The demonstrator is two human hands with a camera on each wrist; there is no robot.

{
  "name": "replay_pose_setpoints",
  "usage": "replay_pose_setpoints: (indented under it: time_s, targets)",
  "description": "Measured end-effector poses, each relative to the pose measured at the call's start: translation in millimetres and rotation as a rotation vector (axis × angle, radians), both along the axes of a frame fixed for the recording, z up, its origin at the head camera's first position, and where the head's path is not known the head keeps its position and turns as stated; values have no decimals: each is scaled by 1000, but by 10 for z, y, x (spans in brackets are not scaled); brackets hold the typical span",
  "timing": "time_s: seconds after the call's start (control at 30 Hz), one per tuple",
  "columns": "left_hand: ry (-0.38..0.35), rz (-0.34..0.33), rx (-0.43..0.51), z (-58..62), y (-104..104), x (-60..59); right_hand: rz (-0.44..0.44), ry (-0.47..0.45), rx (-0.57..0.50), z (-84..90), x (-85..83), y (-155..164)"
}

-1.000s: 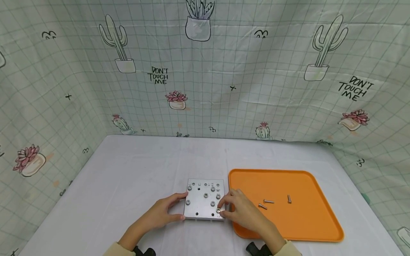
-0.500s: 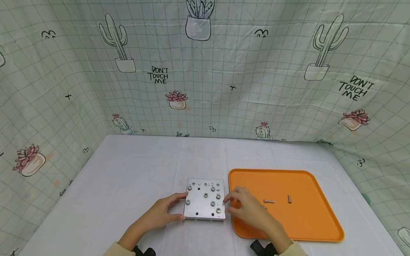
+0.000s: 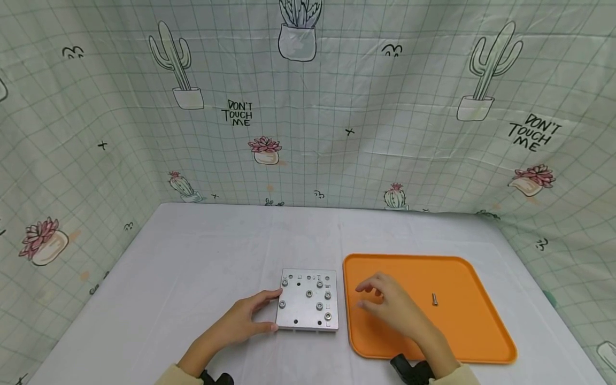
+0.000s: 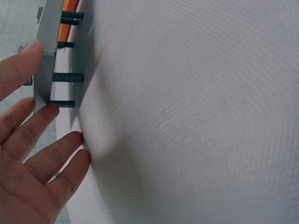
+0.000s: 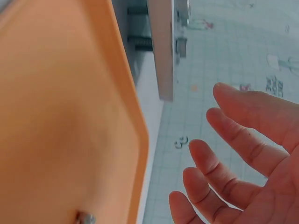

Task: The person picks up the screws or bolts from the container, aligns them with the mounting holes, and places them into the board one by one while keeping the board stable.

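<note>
A silver metal plate (image 3: 303, 307) stands mid-table with several socket-head bolts set in its holes. In the left wrist view, dark threaded shanks (image 4: 68, 77) stick out beneath it. My left hand (image 3: 240, 321) touches the plate's left side with the thumb near the front corner and fingertips farther back. To the plate's right, my right hand (image 3: 392, 305) is over the orange tray (image 3: 471, 342), fingers loosely bent and nothing between them. One loose bolt (image 3: 434, 299) lies on the tray right of this hand. Other bolts seen earlier are hidden under the right hand.
A white cloth covers the table (image 3: 216, 240). Behind and at both sides hangs a checked curtain (image 3: 327, 160) printed with cacti. The tray's raised rim (image 3: 344, 283) runs close along the plate's right side.
My right hand has let go of a bolt seated in the plate's lower right and moved right over the tray, covering two loose bolts. My left hand has stayed at the plate.
</note>
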State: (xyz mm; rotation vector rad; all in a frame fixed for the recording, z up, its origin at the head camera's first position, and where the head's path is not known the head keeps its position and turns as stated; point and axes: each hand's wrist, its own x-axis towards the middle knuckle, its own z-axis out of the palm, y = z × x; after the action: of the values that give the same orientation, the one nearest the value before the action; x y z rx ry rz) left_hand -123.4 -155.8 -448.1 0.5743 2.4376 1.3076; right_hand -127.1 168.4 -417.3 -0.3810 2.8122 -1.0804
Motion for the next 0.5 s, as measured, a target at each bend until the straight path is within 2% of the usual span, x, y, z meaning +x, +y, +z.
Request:
replay_pose_setpoints:
  time_s: [0.5]
  targets:
    - [-2, 7, 2, 21, 6, 10, -79, -7, 44, -19, -16, 317]
